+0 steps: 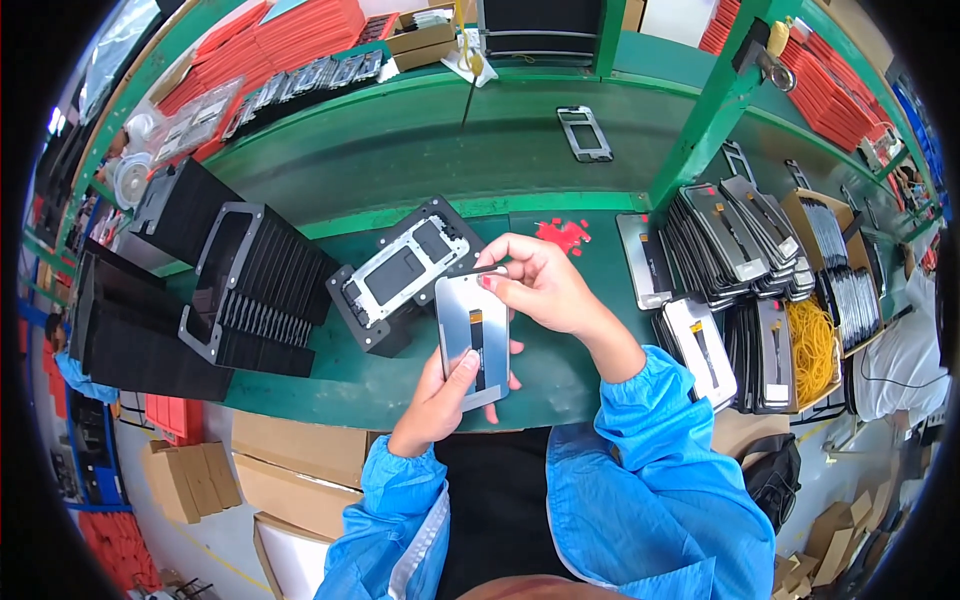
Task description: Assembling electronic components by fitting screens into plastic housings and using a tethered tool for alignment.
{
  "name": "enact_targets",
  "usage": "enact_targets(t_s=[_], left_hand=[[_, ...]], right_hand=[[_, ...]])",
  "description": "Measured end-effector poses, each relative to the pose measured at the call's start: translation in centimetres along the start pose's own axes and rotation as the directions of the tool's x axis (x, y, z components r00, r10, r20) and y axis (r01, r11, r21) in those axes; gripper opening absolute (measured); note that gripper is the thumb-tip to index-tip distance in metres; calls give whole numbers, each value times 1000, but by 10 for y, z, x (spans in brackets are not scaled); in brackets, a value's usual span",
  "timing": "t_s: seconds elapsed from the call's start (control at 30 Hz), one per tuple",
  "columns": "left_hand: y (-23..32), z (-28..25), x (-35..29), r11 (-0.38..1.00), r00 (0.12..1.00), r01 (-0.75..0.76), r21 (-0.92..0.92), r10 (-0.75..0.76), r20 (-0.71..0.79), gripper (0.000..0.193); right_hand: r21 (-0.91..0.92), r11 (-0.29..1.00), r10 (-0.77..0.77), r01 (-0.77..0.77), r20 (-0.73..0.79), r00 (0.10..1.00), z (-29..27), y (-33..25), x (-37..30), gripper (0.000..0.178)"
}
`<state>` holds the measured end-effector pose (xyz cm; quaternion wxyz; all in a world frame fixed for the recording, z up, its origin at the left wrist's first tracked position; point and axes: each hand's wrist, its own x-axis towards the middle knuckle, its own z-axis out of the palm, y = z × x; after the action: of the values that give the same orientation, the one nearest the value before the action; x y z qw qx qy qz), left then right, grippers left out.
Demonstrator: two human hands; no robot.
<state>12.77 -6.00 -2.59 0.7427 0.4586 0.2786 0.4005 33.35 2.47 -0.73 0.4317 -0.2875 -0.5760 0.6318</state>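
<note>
My left hand [440, 400] holds a grey phone display panel [472, 335] from below, thumb on its back next to a thin dark flex strip. My right hand [540, 285] pinches a small piece at the panel's top edge; what it is stays too small to tell. Just left of the panel, a black fixture with a pale phone frame [400, 272] in it lies tilted on the green bench [420, 160].
Rows of black trays [250, 290] stand to the left. Stacks of display panels [730, 240] lean at the right, beside a box of yellow rubber bands [812, 345]. A single phone frame [584, 133] lies farther back. Red packs [280, 35] line the rear shelf. Cardboard boxes [190, 480] sit on the floor.
</note>
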Motion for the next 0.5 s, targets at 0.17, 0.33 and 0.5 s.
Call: enact_targets(t_s=[0.17,0.33,0.5], left_hand=[[-3,-11,-5,998,998,53,36,-52,-24,47],[-12,-20,-9,959,970,235,162,-242,30,54],[-18,-17,-15,970,953,241,40,-245,177,64]], right_hand=[[-478,822,-296,310,106,949,-8,-2,4,12],[-521,815,-403,252,-197,894,-13,10,7,6],[-859,509,-512,-57,-356,782,-82,33,7,9]])
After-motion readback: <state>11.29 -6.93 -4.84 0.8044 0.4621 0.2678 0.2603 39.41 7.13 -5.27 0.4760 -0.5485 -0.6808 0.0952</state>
